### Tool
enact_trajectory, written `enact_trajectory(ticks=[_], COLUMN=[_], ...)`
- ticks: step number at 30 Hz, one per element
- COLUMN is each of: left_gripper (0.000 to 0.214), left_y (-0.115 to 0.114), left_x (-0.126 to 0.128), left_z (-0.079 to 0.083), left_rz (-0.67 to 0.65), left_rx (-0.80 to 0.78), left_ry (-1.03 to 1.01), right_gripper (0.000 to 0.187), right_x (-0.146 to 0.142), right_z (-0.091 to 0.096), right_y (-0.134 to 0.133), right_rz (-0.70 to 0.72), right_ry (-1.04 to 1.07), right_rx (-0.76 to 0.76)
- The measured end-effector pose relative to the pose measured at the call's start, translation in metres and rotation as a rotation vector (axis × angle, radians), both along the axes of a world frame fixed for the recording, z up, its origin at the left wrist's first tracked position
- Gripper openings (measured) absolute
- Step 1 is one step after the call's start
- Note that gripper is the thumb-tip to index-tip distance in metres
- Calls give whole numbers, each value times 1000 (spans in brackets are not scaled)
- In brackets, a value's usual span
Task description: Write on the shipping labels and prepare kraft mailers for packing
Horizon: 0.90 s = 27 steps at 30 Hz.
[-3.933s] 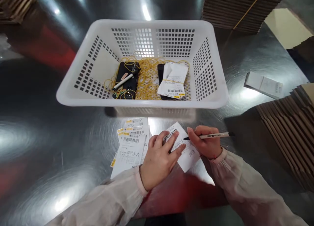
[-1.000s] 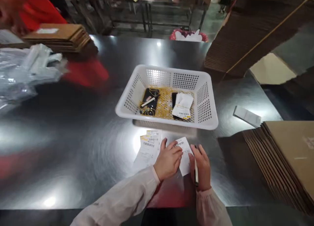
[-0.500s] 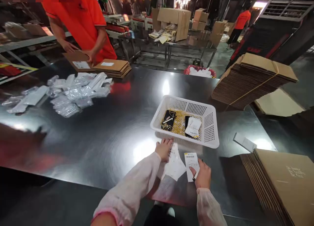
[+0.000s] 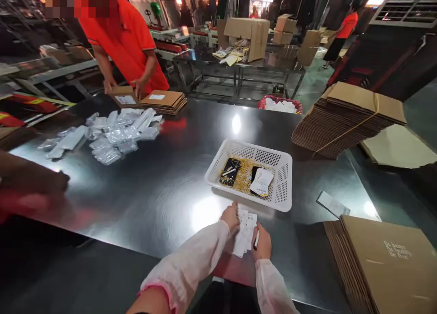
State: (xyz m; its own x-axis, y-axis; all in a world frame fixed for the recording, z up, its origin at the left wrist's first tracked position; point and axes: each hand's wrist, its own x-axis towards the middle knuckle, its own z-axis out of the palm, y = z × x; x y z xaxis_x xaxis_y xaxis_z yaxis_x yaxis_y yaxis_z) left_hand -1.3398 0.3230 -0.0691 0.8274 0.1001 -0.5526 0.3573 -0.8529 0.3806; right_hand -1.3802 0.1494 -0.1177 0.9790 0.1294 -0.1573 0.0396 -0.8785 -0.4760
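In front of the basket, my left hand [image 4: 231, 217] is closed at the left edge of some white printed paper slips [image 4: 244, 236]. My right hand [image 4: 262, 245] is closed around a dark pen with a white part [image 4: 256, 240]. Its fingers also meet the right edge of the slips, which overlap between both hands just over the table. Beyond them stands a white plastic basket [image 4: 282, 200]. Inside it are a black card with jewellery-like pieces [image 4: 230, 170], gold-coloured chains [image 4: 244, 177] and a stack of white slips [image 4: 262, 181] on something black.
Clear plastic packets [image 4: 123, 132] lie on the metal table [image 4: 164, 177] at left. Bundled flat cardboard [image 4: 351, 118] and another cardboard stack [image 4: 385, 259] stand at right, near a small grey-white box [image 4: 332, 204]. Across the table, a co-worker in orange [image 4: 126, 45] handles cardboard mailers [image 4: 164, 99]. A blurred arm [image 4: 30, 186] enters at left.
My right hand has moved left, bringing its slip against the ones at my left hand. The co-worker's cardboard has been lowered flatter. The view has shifted slightly.
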Motion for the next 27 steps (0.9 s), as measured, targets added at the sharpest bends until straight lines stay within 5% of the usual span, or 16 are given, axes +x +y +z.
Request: enact_trajectory(ticks=[2,6,12,18,23,27], left_gripper=[85,60,28,32,16,65], left_y=[-23,-60,-66,-63,-66,-45], left_x=[-1,2,10,-1,-17,-31], left_z=[2,9,10,-1,4,13], left_rz=[86,103,-77,-133,-92,202], left_rx=[52,102,108,68,2,147], left_ry=[3,-1,-40,12,-26,-45], right_gripper=[42,46,44,56,64,75], right_x=[-9,-28,-33,-31,-20,-10], right_z=[-10,-37,-57,-46,-25,-8], right_y=[-3,-12,-22,-17,-11,-3], right_rz=[21,86,133,94,100,68], right_ry=[-53,-110,-120,-103,-30,31], right_rx=[-23,5,133,165,72,-52])
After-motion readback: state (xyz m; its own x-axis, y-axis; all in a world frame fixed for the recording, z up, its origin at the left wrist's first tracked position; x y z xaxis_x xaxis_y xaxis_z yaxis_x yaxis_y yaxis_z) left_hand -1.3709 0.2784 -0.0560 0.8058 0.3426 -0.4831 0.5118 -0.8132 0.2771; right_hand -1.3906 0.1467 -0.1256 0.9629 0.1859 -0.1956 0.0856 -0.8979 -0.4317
